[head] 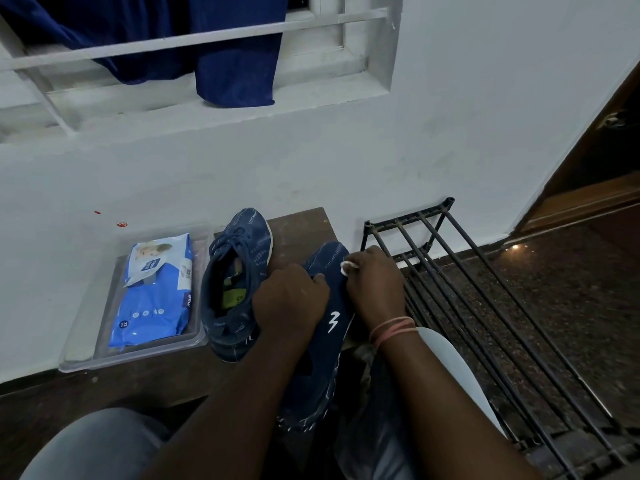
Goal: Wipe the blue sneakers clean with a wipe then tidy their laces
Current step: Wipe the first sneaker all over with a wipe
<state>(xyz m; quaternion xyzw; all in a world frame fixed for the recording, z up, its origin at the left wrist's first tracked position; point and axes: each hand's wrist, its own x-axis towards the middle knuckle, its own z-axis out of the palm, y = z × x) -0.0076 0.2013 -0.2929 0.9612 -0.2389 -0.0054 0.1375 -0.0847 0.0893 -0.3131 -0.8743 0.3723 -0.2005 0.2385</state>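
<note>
There is just one camera, worn on the head. It looks forward and down — very close to the hands (332, 289) and shoes (239, 271), with the wall (311, 161) just past them and the knees at the bottom edge.

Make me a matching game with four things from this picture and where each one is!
Things:
1. wipe
2. pack of wipes
3. blue cloth
4. pink bands

Places:
A. hanging at the window bars
B. round the right wrist
C. in the clear tray
D. in the right hand, against a sneaker

Pairs: 1-D, 2-C, 3-A, 4-B
</note>
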